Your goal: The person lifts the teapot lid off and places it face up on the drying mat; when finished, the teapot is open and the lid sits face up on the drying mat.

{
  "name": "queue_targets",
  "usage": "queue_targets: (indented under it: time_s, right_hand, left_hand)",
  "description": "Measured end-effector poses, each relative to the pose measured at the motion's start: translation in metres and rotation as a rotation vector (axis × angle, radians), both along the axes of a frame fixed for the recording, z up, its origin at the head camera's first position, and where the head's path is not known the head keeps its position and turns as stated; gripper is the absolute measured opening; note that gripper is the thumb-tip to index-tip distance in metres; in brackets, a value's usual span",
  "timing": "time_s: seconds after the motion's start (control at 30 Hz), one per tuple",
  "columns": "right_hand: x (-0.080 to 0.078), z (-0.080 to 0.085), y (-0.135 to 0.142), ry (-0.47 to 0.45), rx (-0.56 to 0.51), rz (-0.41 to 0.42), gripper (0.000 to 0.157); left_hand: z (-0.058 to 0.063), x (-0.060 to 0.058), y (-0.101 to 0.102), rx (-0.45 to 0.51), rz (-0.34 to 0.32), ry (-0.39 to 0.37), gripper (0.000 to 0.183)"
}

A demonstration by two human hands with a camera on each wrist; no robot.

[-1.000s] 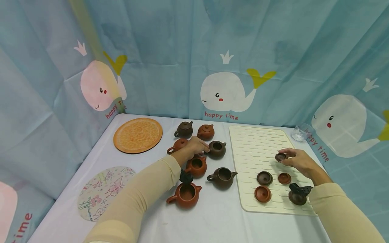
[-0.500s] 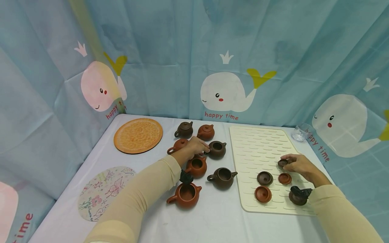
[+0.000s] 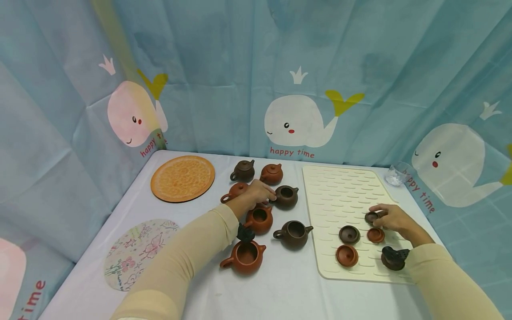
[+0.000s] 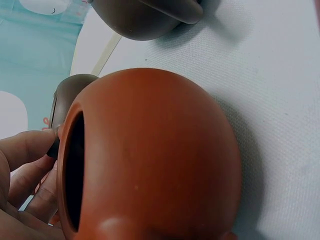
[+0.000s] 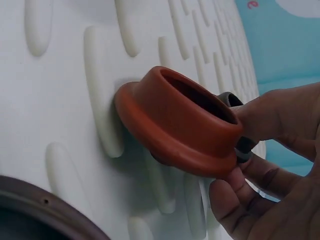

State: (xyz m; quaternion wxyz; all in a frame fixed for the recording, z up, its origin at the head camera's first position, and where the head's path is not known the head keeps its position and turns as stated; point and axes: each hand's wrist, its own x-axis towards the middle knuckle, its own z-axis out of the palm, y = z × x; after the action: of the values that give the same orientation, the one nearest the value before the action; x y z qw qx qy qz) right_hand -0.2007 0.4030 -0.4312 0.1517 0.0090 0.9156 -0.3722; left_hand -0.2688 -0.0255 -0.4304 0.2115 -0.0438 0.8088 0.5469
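Note:
My left hand (image 3: pixel 258 194) pinches the handle of a dark brown, lidless teapot (image 3: pixel 286 197). In the left wrist view, an open reddish teapot (image 4: pixel 160 150) hides part of that dark teapot (image 4: pixel 75 95) and of the fingers. My right hand (image 3: pixel 394 220) pinches a small dark teapot lid (image 3: pixel 371 218) low over the cream mat. Just nearer to me is a small reddish lid (image 3: pixel 375 235); in the right wrist view this reddish lid (image 5: pixel 185 125) lies hollow side up and covers most of the held lid (image 5: pixel 231 99).
On the cream mat (image 3: pixel 336 186) lie a dark lid (image 3: pixel 349 234), a red lid (image 3: pixel 346 256) and another dark lid (image 3: pixel 394 263). Several teapots, including a lidless dark one (image 3: pixel 294 234), stand mid-table. An orange round mat (image 3: pixel 182 178), a patterned disc (image 3: pixel 128 253) and a clear cup (image 3: pixel 397 174) lie around.
My right hand has moved the dark lid a little toward me, lower and closer to the small reddish lid. The left hand stays at the dark teapot's handle.

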Motion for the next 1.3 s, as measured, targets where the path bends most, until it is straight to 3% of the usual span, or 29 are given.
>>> queue_targets:
  time_s: [0.2,0.47,0.63,0.87,1.13,1.3]
  right_hand:
    - [0.001,0.006,0.002,-0.014,0.029,-0.03,0.058]
    - [0.001,0.018,0.006,0.02,0.056,-0.027,0.06]
    - [0.002,0.031,0.003,0.058,0.086,-0.027,0.061]
    - [0.003,0.052,-0.01,0.189,0.078,0.025,0.058]
    - [0.009,0.076,-0.03,0.233,0.046,0.086,0.06]
    - [0.013,0.091,-0.043,0.283,0.029,0.128,0.057]
  left_hand:
    - [0.002,0.001,0.001,-0.017,-0.004,0.014,0.014]
    - [0.018,0.003,0.001,-0.032,0.007,0.062,0.021]
    - [0.034,0.005,0.001,-0.048,0.015,0.103,0.018]
    - [0.061,0.013,-0.007,-0.006,0.002,0.15,0.022]
    - [0.085,0.025,-0.028,0.043,0.004,0.181,0.024]
    - [0.093,0.035,-0.047,0.059,0.039,0.263,0.026]
